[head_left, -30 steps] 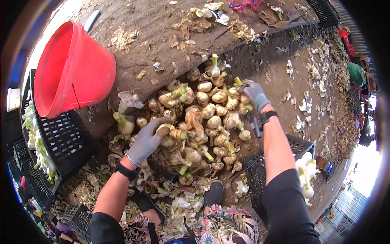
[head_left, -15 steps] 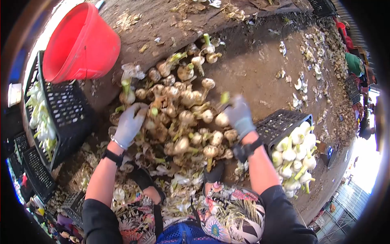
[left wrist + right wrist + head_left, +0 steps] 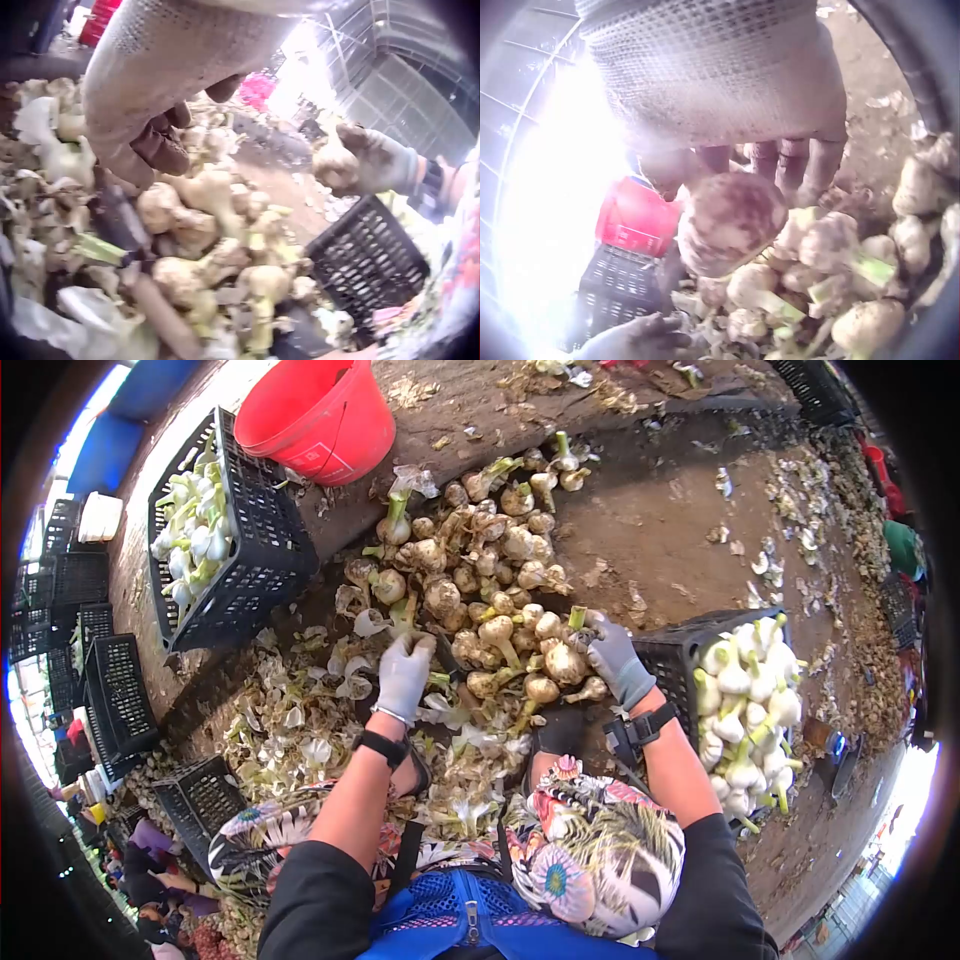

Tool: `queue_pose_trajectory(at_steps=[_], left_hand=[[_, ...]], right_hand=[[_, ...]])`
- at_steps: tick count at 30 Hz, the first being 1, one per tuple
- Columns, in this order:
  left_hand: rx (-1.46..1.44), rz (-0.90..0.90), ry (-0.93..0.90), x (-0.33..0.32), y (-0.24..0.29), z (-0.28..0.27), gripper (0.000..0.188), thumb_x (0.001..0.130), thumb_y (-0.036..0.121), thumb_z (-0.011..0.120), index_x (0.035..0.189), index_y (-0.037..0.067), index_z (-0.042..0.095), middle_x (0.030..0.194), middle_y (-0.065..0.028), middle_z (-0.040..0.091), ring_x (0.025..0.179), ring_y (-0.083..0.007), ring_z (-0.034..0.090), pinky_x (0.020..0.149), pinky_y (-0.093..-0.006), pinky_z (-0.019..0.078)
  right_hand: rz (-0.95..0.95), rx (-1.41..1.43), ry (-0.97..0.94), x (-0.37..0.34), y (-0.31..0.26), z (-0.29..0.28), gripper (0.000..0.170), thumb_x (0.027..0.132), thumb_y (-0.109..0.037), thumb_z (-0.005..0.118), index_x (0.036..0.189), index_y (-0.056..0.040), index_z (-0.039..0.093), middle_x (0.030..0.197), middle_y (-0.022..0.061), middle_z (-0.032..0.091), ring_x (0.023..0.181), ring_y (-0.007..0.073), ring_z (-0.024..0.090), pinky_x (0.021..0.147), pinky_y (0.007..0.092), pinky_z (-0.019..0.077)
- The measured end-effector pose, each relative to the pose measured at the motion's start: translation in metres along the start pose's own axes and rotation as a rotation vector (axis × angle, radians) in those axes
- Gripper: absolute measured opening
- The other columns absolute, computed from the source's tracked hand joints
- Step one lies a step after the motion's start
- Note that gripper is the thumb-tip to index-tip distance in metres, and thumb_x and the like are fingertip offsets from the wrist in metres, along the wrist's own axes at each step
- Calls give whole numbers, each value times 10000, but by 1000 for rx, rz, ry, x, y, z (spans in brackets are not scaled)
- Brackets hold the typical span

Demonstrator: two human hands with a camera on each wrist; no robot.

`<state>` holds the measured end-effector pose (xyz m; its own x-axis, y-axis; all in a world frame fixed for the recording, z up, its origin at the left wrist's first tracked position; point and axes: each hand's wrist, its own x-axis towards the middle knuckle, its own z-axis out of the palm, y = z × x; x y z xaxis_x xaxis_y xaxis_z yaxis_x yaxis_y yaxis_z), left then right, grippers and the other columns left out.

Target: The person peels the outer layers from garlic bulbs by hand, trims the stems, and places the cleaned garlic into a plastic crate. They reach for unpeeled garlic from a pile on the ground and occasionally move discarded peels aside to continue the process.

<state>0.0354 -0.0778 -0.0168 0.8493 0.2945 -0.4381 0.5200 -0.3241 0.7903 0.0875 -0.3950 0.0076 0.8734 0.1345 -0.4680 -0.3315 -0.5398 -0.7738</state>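
Note:
Grey work gloves cover both hands. My right hand grips a garlic bulb, with its pale, dirt-streaked base facing the wrist camera and a cut green stem upward in the head view. A heap of unpeeled garlic with short stems spreads on the ground in front. Over the near left side of that heap is my left hand, its fingers loosely curled and nothing seen between them. Beneath it in the left wrist view lie more garlic bulbs and torn skins.
Close by on the right is a black crate filled with cleaned white garlic. Another black crate of garlic stands at left, beside a red bucket. Peeled skins litter the ground around the feet.
The head view has tilted and shifted, bringing the left crate and bucket inward. My right hand has come down to the near right of the heap with a bulb; the left has drawn nearer the body.

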Motion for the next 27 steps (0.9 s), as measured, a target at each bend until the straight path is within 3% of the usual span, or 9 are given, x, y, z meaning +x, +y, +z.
queue_pose_trajectory(at_steps=[4,6,11,13,15,19,21,23,27], left_hand=[[-426,36,-429,-65,81,22,585,965,298,630,1419,-13,429,1210,-116,587,964,-157,631,877,-284,521],[-467,258,-583,-96,127,17,769,940,418,665,1469,-24,323,1355,-136,496,1144,-164,543,995,-304,453],[-737,588,-407,-150,199,-9,656,898,305,733,1356,-56,432,1254,-131,573,1141,-155,552,984,-299,458],[-480,729,-193,-169,224,-37,609,870,283,754,1309,-45,487,1191,-157,609,1089,-169,594,938,-309,486],[-249,859,16,-190,249,-67,584,837,267,787,1264,-43,539,1055,-177,660,954,-220,662,840,-325,529],[-448,907,-76,-225,263,-116,562,864,256,776,1261,-65,539,1013,-82,680,872,-93,636,784,-239,541],[-632,1035,-147,-234,260,-138,516,892,231,749,1254,-72,541,1038,-82,672,906,-106,635,824,-240,539],[-775,877,-357,-242,249,-169,465,963,259,660,1290,-48,540,1076,-64,652,962,-99,613,866,-253,508],[-612,953,-161,-257,236,-179,475,985,308,622,1311,-26,536,1050,-48,652,960,-89,596,891,-243,471]], right_hand=[[-160,50,-61,-42,-75,-52,173,916,-121,615,978,-2,723,649,-65,526,580,50,413,513,261,362],[-101,105,-119,-53,-113,-66,174,920,-74,577,974,18,715,680,-17,605,597,74,551,528,259,453],[-214,128,-108,-131,-234,-80,164,919,-63,556,929,21,696,710,61,671,571,164,661,507,276,527],[-307,-19,-33,-152,-262,-75,167,901,-59,554,904,20,701,712,105,692,619,178,673,563,301,527],[-698,-313,299,-168,-279,-65,166,871,-59,563,899,8,712,713,164,685,651,192,676,607,337,518],[-842,-233,388,-219,-320,-54,179,854,-44,573,944,10,717,725,169,686,666,167,653,624,339,510],[-825,-9,276,-240,-328,-42,207,880,-13,531,980,32,707,732,103,696,655,138,622,625,297,508],[-840,190,87,-246,-332,-32,212,914,-3,511,1004,48,696,777,57,693,633,119,615,602,265,512],[-858,277,-77,-268,-344,-9,207,939,-40,556,1098,33,669,848,63,696,618,95,640,557,233,529]])
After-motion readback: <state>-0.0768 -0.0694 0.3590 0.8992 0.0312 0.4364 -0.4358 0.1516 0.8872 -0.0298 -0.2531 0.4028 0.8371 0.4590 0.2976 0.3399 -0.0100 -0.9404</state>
